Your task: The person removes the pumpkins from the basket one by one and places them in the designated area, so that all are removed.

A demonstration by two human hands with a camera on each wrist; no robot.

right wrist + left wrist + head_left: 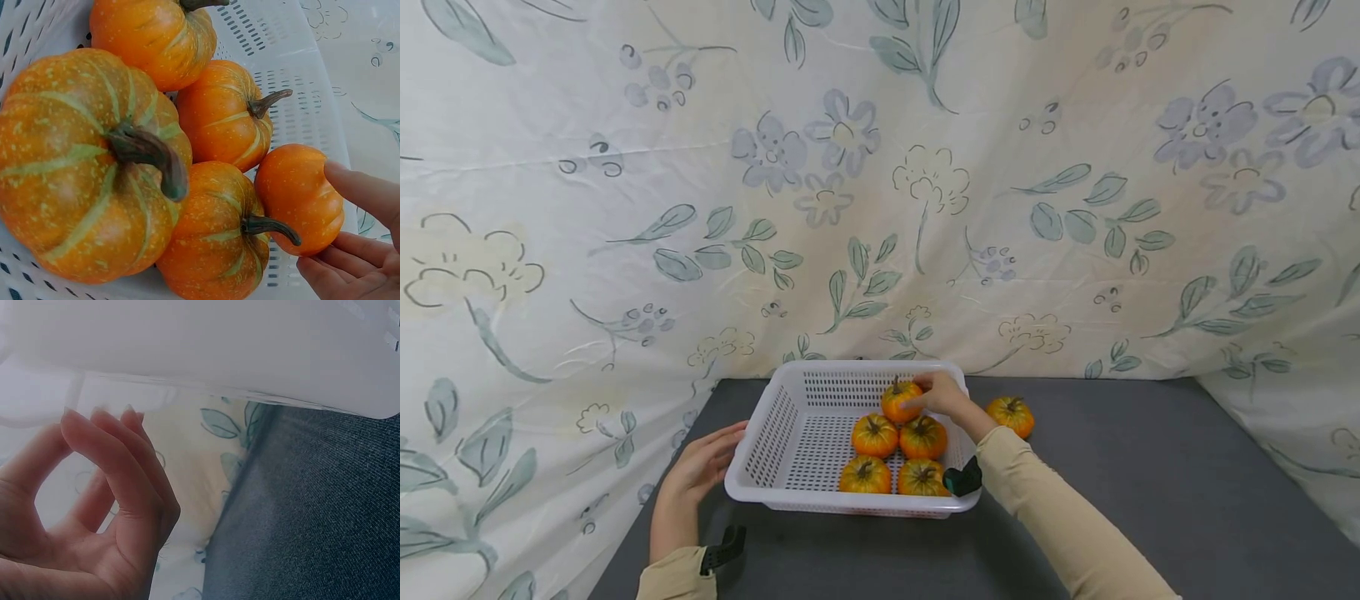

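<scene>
A white perforated plastic basket [782, 450] stands on the dark table, with several small orange pumpkins in its right half. My right hand [942, 393] holds a pumpkin [901, 402] at the basket's back right. In the right wrist view, the thumb and fingers lie against that pumpkin [299, 200], beside other striped pumpkins [87, 169] with dark stems. My left hand [698, 462] is at the basket's left rim with relaxed, bent fingers. In the left wrist view, its fingertips [78, 425] are close under the basket's edge [206, 350]; contact is unclear.
One more pumpkin [1011, 415] lies on the table right of the basket, behind the right forearm. The dark grey tabletop [1150, 467] extends to the right and front. A floral cloth [880, 192] hangs behind the table and along its sides.
</scene>
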